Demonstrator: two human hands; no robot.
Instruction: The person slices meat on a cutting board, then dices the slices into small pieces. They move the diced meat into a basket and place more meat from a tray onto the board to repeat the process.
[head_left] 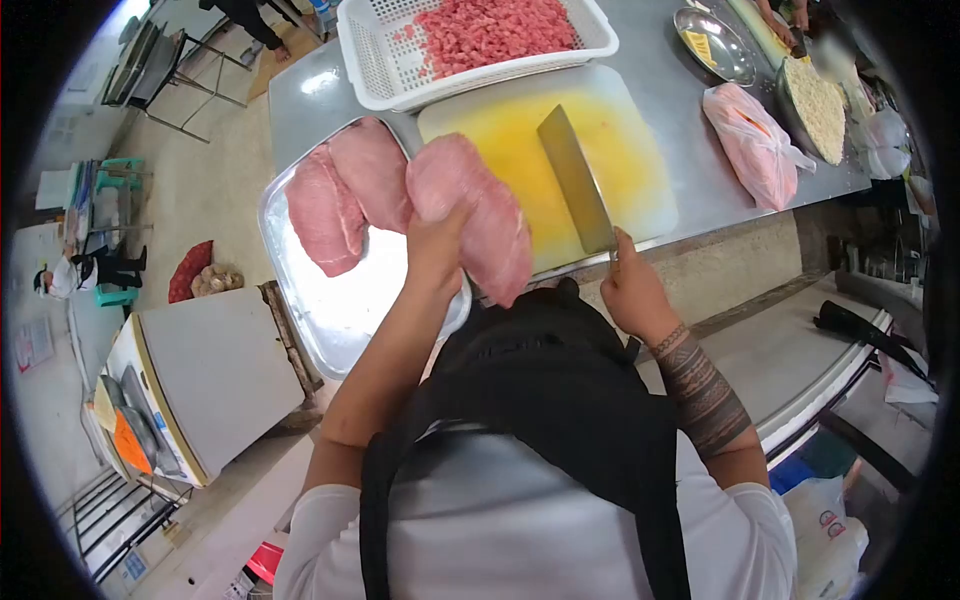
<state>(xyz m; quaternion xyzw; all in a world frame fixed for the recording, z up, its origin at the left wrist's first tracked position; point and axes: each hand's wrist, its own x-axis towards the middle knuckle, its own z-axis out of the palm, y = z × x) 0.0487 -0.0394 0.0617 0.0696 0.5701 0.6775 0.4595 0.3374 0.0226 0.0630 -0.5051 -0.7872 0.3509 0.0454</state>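
Note:
My left hand (437, 250) is closed on a large slab of raw meat (470, 200), held up between the metal tray (345, 310) and the cutting board (640, 160). Two more pieces of raw meat (325, 215) lie in that tray, at its far side. In my right hand (640, 295) is the handle of a cleaver (578, 180), its broad blade over the yellow-stained board. The blade stands apart from the meat. Just beyond the board, a white perforated basket (375, 75) holds small diced red meat (495, 35).
On the steel table's right side are a plastic bag of pink contents (752, 145), an oval metal dish (715, 45) and a bowl of pale chopped food (815, 110). Another person's hands (785, 15) show at the far right. A white chest (220, 380) stands at lower left.

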